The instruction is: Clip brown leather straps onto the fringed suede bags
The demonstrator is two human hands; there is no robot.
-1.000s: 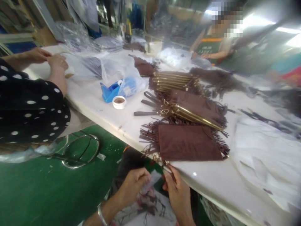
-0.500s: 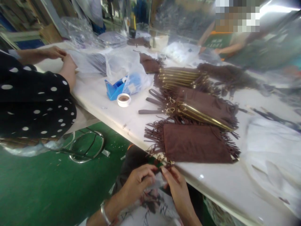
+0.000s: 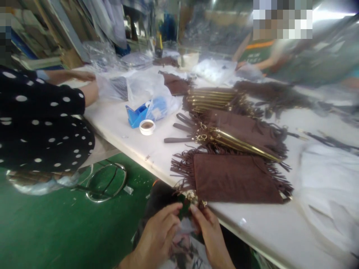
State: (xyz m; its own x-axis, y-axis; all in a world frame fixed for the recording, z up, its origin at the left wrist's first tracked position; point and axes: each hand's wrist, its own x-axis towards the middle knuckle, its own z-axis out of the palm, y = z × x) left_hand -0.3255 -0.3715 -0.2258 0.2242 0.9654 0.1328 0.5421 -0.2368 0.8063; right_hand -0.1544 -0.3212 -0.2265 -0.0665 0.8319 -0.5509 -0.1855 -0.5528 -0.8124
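A dark brown fringed clutch bag [image 3: 238, 178] lies flat at the table's near edge, its gold clasp [image 3: 192, 197] hanging at the near left corner. Just below that clasp, my right hand [image 3: 211, 228] pinches the bag's brown wrist strap between thumb and fingers; most of the strap is hidden. My left hand [image 3: 160, 231] is beside it, a small gap away, with thumb and fingers curled together. Whatever its fingertips hold is too small to make out. A pale translucent scrap [image 3: 186, 225] shows between the hands, above my lap.
More fringed bags with gold zips [image 3: 215, 98] are stacked behind. A blue tape dispenser [image 3: 137, 115] and a small white tub [image 3: 147, 127] stand to the left. White cloth [image 3: 331, 186] lies right. A person in polka-dot clothing [image 3: 42, 119] works at left; another person [image 3: 258, 56] is across the table.
My left hand has drawn slightly away from my right hand, leftward and down. My right hand stays by the clasp. The view has tilted a little, and the neighbour's arms have shifted right.
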